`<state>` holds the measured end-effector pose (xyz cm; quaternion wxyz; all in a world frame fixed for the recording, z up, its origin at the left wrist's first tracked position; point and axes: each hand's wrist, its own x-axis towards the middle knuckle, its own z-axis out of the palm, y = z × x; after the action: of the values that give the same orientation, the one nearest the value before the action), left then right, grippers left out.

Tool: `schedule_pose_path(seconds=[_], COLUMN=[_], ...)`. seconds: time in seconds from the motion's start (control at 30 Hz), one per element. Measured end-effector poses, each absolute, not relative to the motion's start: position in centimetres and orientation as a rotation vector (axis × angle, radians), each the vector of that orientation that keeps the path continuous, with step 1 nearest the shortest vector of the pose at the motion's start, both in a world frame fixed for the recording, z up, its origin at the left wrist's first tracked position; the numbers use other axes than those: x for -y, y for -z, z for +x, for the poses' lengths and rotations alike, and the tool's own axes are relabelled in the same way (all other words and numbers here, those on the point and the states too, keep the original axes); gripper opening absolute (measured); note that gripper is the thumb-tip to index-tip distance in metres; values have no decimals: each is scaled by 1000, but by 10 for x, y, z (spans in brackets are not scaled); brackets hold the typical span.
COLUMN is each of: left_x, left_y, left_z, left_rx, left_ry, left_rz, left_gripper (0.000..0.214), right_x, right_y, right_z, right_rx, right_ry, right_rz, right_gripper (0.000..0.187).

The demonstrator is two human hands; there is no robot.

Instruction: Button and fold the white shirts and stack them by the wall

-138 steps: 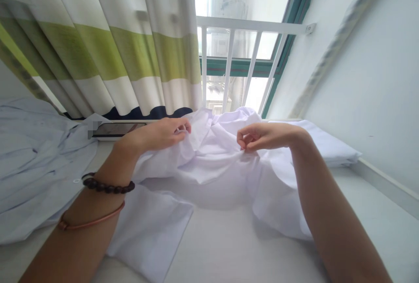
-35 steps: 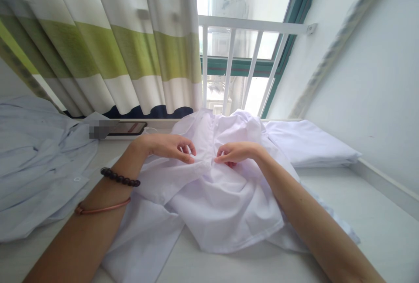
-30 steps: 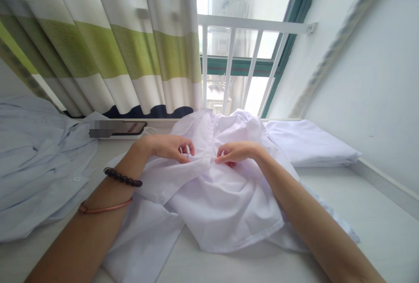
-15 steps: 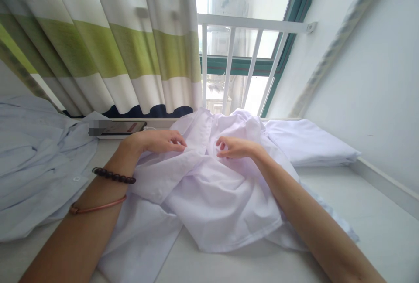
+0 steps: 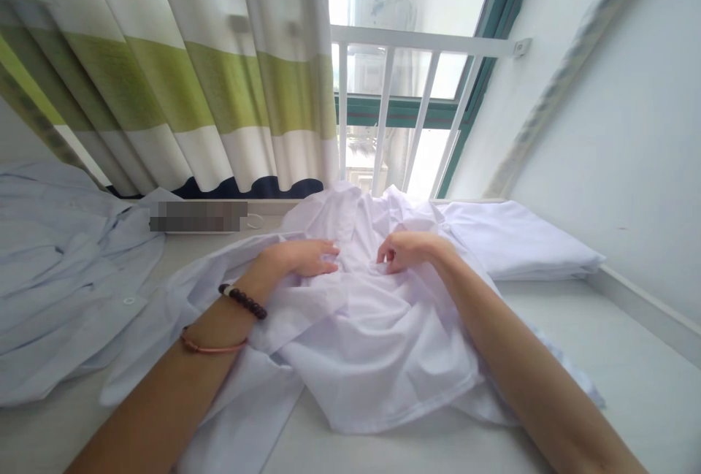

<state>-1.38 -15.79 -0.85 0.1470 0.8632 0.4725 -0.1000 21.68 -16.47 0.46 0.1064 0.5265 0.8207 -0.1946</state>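
Observation:
A white shirt (image 5: 377,357) lies loosely spread on the pale surface in front of me, with its button placket running up the middle and its hem toward me. My left hand (image 5: 309,256) rests on the cloth left of the placket, fingers stretched forward and slightly apart. On that wrist are a dark beaded bracelet and a copper-coloured bangle. To the right of the placket, my right hand (image 5: 408,249) has its fingers curled down and closed on the shirt's fabric. Its fingertips are partly hidden, and small folds gather around them.
A folded white garment (image 5: 526,240) lies at the right by the wall. More crumpled white clothing (image 5: 55,277) covers the left. Behind it is a phone, mostly blurred out, with a white cable (image 5: 255,221). A striped curtain (image 5: 219,87) and white railing (image 5: 427,37) stand at the back.
My left hand has moved right and slightly nearer, onto the shirt beside the placket, its fingers stretching out. My right hand has shifted slightly right, its fingers curling down into the cloth.

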Motion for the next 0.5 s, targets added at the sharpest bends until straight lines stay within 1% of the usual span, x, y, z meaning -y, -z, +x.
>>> schedule_pose_path(seconds=[0.1,0.17,0.23,0.3,0.37,0.43,0.47,0.5], left_x=[173,180,180,173,162,152,148,145], left_y=[-23,-35,-37,-27,-10,11,21,30], left_z=[-15,-15,-13,-12,-11,-11,-11,-12], left_rx=[-1314,-1281,-1309,-1338,-1312,-1294,-1314,-1341], left_ry=[408,372,240,13,-224,-325,-307,-241], left_rz=[2347,2334,2429,2582,2706,2769,2774,2762], left_gripper=[47,42,39,39,43,48,50,53], right_x=[174,180,184,183,177,169,164,161], right_y=[-18,-27,-34,-36,-31,-20,-13,-6], right_z=[218,219,221,224,225,225,224,223], right_rx=[-2258,-2249,-2380,-2595,-2801,-2853,-2814,-2751], right_ry=[844,1033,1114,980,634,275,190,175], right_rz=[1408,1402,1462,1610,1839,2022,2051,2039], right_gripper=[40,40,33,26,26,33,39,44])
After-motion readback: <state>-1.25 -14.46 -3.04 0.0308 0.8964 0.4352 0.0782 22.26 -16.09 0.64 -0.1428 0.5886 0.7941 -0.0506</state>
